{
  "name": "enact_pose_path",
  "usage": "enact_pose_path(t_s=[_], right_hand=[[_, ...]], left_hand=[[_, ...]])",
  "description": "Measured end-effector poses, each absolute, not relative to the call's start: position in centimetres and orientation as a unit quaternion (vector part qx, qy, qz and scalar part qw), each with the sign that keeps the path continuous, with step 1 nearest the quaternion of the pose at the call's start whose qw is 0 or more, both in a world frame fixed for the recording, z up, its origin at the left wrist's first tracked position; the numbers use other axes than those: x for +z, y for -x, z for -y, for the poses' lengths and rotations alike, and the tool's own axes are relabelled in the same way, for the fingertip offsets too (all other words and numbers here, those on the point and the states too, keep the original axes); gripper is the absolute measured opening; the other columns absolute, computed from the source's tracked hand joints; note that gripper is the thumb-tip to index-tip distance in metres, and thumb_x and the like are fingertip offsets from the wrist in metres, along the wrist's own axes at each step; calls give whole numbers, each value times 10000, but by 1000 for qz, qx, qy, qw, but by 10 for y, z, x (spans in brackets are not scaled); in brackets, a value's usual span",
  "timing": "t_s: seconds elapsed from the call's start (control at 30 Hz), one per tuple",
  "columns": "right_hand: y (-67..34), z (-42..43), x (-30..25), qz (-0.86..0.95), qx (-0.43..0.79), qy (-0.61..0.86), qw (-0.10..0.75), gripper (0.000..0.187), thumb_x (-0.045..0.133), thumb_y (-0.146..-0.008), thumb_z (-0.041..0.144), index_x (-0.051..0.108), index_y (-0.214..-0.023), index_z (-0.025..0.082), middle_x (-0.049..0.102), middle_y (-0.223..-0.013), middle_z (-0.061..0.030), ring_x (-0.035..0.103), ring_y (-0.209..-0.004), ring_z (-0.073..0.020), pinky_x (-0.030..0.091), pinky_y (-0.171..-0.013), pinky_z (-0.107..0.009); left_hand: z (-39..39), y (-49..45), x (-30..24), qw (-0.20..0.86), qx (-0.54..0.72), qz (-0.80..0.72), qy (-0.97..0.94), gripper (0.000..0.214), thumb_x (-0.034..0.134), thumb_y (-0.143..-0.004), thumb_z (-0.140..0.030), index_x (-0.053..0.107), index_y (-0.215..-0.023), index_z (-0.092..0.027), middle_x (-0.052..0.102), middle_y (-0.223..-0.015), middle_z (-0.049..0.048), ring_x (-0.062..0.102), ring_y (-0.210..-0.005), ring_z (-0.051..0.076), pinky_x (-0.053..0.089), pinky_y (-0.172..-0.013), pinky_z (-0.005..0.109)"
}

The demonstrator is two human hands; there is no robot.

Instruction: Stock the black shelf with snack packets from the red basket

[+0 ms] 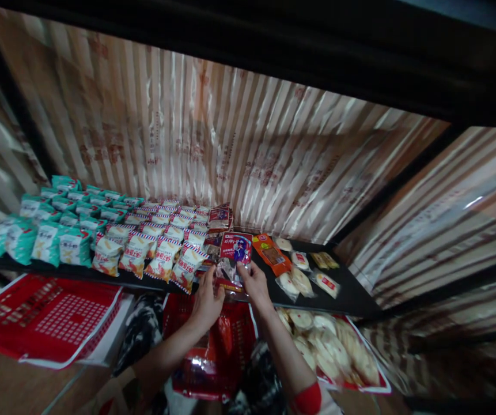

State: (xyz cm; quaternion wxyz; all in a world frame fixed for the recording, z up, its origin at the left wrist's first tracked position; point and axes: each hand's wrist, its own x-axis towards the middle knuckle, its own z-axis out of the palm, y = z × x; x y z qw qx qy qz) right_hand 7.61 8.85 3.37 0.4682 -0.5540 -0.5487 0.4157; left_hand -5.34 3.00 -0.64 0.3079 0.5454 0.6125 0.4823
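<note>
Above red basket (pixel 213 351), left hand (pixel 207 300) and right hand (pixel 252 282) both closed on lower corners of red snack packet (pixel 234 253) at shelf (pixel 351 297) front edge, seemingly to keep it square with leaning red-white packets (pixel 161 253); green packets (pixel 49 242) farther left.

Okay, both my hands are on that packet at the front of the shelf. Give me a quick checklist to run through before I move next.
1. Left hand and right hand both on the clear-and-red packet: ok.
2. Fingers gripping it firmly: cannot tell, too blurred.
3. Packet fully supported at the front edge of the shelf: cannot tell.
4. Bare shelf space to the right of the orange packet: ok.
5. Red-and-white packets beside the left hand standing in rows: ok.
6. Red basket below the hands holding more packets: ok.
</note>
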Motion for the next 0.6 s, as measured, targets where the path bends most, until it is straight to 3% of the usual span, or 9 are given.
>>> enact_pose_path(t_s=[0.17,0.4,0.6], right_hand=[[-70,-121,39,566,388,567,456,408,572,-698,526,634,-856,155,589,-658,11,466,-571,-129,378,-555,-234],[-55,-160,39,619,319,580,423,364,508,-736,489,643,-836,166,619,-675,-5,517,-613,-151,405,-586,-243],[-38,-188,49,650,247,631,344,306,512,-765,406,648,-910,173,661,-741,-32,582,-667,-163,426,-621,-250]], left_hand=[[-40,49,-9,230,458,-610,-604,571,444,-762,-126,377,-1326,-72,314,-1445,199,273,-1357,258,293,-1098,443],[-61,47,-11,203,450,-599,-630,597,436,-759,-120,362,-1351,-98,300,-1465,160,274,-1358,252,290,-1107,438],[-82,46,-10,202,426,-613,-634,608,452,-742,-116,383,-1345,-125,318,-1463,138,279,-1354,273,279,-1109,457]])
